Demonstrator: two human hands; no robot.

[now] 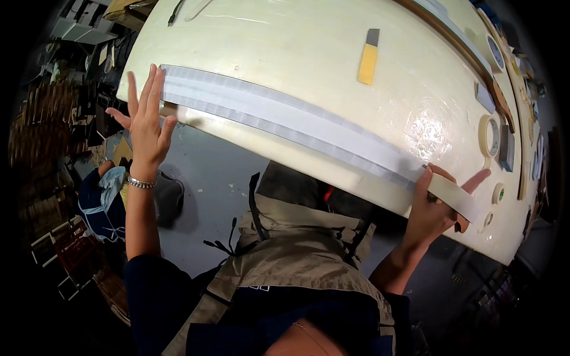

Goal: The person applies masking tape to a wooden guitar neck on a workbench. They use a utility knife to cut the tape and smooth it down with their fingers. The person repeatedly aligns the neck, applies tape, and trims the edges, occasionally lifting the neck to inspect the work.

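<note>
A long, narrow white strip with pale grey bands along both long edges lies near the table's front edge. At its left end my left hand is open, fingers spread, the inner fingers against the strip's end. My right hand, at the other end, is closed round a wide cream roll of tape. Its thumb and fingertips meet the strip's right end, where a small dark edge shows; I cannot make out what that is. Part of the roll is hidden by the fingers.
On the cream table lies a yellow-handled scraper. More tape rolls, including a large one, sit at the right beside a long brown wooden piece. A cable lies far left. Another person is below left, near stacked racks.
</note>
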